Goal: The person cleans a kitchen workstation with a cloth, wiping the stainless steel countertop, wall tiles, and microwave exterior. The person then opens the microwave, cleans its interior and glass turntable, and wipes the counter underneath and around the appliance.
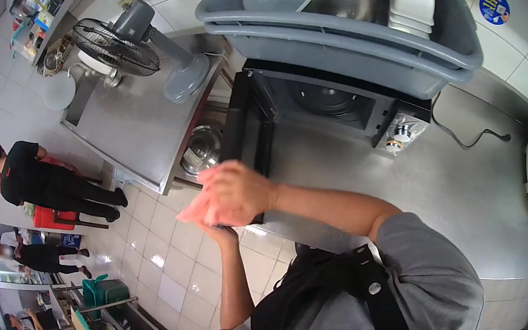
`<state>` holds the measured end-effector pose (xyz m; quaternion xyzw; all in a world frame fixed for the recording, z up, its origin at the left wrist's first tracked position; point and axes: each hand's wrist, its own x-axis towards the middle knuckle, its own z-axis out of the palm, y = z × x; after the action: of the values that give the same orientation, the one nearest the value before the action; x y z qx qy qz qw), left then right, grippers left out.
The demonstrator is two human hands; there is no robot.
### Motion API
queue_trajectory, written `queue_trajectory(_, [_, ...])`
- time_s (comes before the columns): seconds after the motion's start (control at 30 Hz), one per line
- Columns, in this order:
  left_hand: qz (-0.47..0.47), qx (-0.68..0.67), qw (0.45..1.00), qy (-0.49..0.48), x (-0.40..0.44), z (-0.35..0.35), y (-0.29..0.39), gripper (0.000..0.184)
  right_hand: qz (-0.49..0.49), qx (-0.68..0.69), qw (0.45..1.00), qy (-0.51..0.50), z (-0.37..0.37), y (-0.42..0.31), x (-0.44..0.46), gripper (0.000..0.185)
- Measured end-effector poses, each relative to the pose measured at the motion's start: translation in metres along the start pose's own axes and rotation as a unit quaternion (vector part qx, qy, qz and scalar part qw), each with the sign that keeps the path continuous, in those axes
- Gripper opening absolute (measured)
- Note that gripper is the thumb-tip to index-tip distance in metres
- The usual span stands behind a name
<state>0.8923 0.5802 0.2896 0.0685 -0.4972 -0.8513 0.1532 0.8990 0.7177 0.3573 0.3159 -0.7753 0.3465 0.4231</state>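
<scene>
Two hands meet just left of the frame's middle. The right hand (242, 192), arm bent in from the right, curls over a pink cloth (193, 211) there. The left hand (223, 235) is under, mostly hidden; I can't tell its grip.

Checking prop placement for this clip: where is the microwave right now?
In the head view, right of centre: the microwave stands on the steel counter beneath the grey tubs, its open door partly behind the right hand.
</scene>
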Motion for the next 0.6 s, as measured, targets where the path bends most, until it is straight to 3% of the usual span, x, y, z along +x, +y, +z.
queue_trajectory(0.03, [0.003,0.004,1.000,0.001,0.010,-0.012,-0.004,0.059,-0.042,-0.006,0.999,0.021,-0.007,0.022,0.006,0.015])
queue_trajectory(0.1, [-0.109,-0.055,0.971,-0.207,0.027,-0.050,-0.014,0.059,-0.004,0.045,0.999,-0.023,-0.031,0.091,0.020,0.018])
queue_trajectory(0.13, [-0.109,0.002,0.980,-0.164,0.021,-0.042,-0.010,0.062,0.009,0.048,0.999,-0.020,-0.045,0.127,0.027,0.020])
queue_trajectory(0.23, [-0.130,0.019,0.980,-0.148,0.026,-0.051,-0.018,0.065,0.078,-0.060,0.983,0.157,-0.044,0.169,0.018,0.019])
queue_trajectory(0.3, [-0.149,0.022,0.980,-0.130,0.032,-0.052,-0.020,0.069,0.121,-0.063,0.962,0.239,-0.029,0.143,0.016,0.030])
queue_trajectory(0.33, [-0.156,0.021,0.980,-0.123,0.033,-0.051,-0.020,0.071,0.220,-0.023,0.941,0.257,0.002,0.124,-0.009,0.041])
queue_trajectory(0.37, [-0.163,0.021,0.979,-0.117,0.034,-0.049,-0.020,0.073,0.256,0.101,0.930,0.241,0.003,0.079,-0.004,0.057])
queue_trajectory(0.4, [-0.168,0.034,0.979,-0.112,0.031,-0.041,-0.015,0.066,0.353,0.173,0.898,0.197,0.020,0.046,-0.019,0.068])
queue_trajectory(0.47, [-0.175,0.054,0.977,-0.111,0.025,-0.023,-0.003,0.064,0.289,0.063,0.935,0.194,0.075,-0.001,-0.075,0.065])
queue_trajectory(0.5, [-0.173,0.054,0.980,-0.080,0.021,-0.012,0.004,0.063,0.302,0.122,0.930,0.173,0.072,-0.017,-0.078,0.063])
queue_trajectory(0.57, [-0.176,0.058,0.982,-0.047,0.016,-0.014,0.005,0.061,0.316,0.120,0.924,0.177,0.076,0.013,-0.082,0.064])
queue_trajectory(0.6, [-0.187,0.057,0.976,-0.095,0.017,-0.021,0.003,0.059,0.346,0.133,0.905,0.209,0.088,0.038,-0.089,0.060])
